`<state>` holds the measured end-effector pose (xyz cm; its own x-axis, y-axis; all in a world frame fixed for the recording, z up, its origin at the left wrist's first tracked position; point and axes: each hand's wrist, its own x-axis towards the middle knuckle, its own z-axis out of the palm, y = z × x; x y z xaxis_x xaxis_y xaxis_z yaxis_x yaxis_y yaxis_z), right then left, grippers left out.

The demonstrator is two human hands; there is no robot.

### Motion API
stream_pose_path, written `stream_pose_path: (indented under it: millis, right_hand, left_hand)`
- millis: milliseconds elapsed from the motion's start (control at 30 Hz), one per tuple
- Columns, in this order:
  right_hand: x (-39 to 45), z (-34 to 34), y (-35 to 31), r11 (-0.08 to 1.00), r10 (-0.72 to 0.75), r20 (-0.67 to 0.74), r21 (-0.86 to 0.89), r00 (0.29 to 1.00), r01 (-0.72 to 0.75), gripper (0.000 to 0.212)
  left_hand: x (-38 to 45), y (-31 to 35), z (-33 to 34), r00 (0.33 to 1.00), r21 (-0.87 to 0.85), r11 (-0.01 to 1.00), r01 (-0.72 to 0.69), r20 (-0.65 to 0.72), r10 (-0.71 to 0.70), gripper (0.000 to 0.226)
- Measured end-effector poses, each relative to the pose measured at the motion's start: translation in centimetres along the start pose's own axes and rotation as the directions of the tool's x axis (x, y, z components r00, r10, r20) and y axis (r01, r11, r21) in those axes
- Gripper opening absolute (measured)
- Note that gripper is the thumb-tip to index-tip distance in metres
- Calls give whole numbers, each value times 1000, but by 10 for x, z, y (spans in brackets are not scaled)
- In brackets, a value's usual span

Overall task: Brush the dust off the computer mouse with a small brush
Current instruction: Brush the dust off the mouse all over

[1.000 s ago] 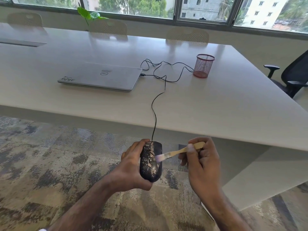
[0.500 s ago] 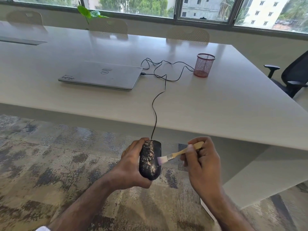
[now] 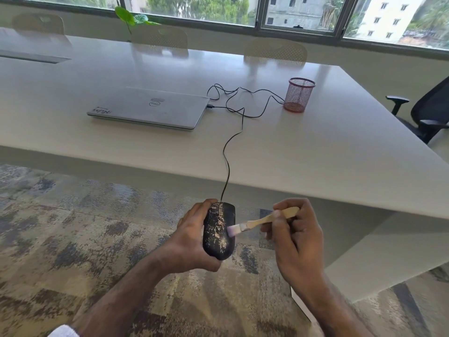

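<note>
- Left hand [image 3: 192, 242] grips the computer mouse [image 3: 219, 231] from its left side, fingers curled round the body, thumb under the near end.
- Mouse is held in the air below the near edge of the table [image 3: 315, 154], over the carpet [image 3: 73, 239], front end pointing away from the person.
- Mouse is black, its top speckled with pale dust, heavier on the left half.
- Right hand [image 3: 295, 237] pinches the small brush [image 3: 262, 221] by its wooden handle, fingers curled round it, thumb across the top.
- Brush lies nearly level, handle end up and to the right, pale bristles touching the mouse's right side about mid-length.
- Black cable [image 3: 228, 152] runs from the mouse front up over the table edge, loops loosely on the tabletop and plugs into the right side of the laptop [image 3: 148, 108].
- Laptop is shut, silver, lying flat on the table.
- Red mesh pen cup [image 3: 298, 94] stands upright to the right of the laptop, just beside the cable loops; cannot tell if anything is inside.
- Black office chair [image 3: 427, 115] at the table's right side; pale chairs [image 3: 275, 51] along the far side.
- Green plant leaves [image 3: 131, 17] by the window [image 3: 301, 13].
</note>
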<state>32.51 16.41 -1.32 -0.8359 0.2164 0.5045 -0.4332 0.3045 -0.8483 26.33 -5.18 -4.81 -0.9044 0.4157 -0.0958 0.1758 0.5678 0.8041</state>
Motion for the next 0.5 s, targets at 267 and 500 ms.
stream_pose_path:
  millis: [267,500]
  right_hand:
    - [-12,3,-1,994,-2,195,108,981,-19,20]
    - [-11,-1,1,1000,6,340,-13,940,-2,11]
  left_hand:
    - [0,2,-6,1000,2,1000,22,15,-22,125]
    - [-1,7,-7,1000,12,1000,11,5,-11,135]
